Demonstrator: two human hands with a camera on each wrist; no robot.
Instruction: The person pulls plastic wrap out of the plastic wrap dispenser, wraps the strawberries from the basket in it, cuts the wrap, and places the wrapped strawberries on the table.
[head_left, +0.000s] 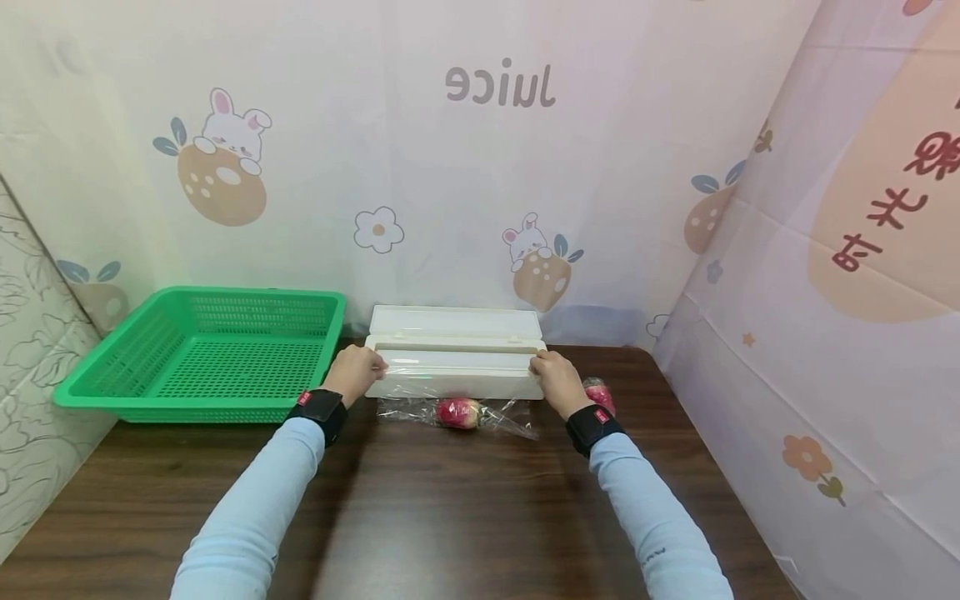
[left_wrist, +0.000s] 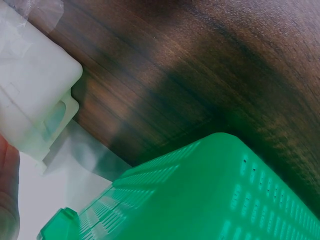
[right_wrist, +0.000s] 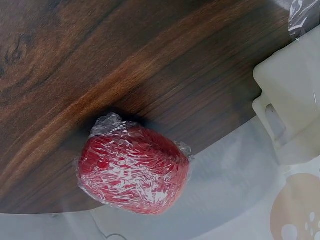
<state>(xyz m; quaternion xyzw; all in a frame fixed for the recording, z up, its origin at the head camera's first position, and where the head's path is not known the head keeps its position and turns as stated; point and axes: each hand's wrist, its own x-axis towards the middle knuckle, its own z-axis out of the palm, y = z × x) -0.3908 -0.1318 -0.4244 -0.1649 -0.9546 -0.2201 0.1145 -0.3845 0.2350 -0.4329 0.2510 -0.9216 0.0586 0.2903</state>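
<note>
A white cling film dispenser box (head_left: 453,385) lies at the back of the table, its lid (head_left: 456,321) raised and a film roll inside. My left hand (head_left: 354,372) pinches the cling film (head_left: 408,410) at the box's left end. At the opposite end my right hand (head_left: 558,383) pinches the film's other side; its fingertips are small in the head view. In front of the box, a red-and-yellow apple (head_left: 457,412) lies on or under the clear film; which, I cannot tell. Another red apple (right_wrist: 135,167), wrapped in film, sits beyond my right wrist.
A green plastic basket (head_left: 202,412) stands left of the box, close to my left hand. The brown wooden table (head_left: 450,517) runs up to a printed cloth backdrop (head_left: 450,183) behind and a cloth wall (head_left: 817,333) on the right.
</note>
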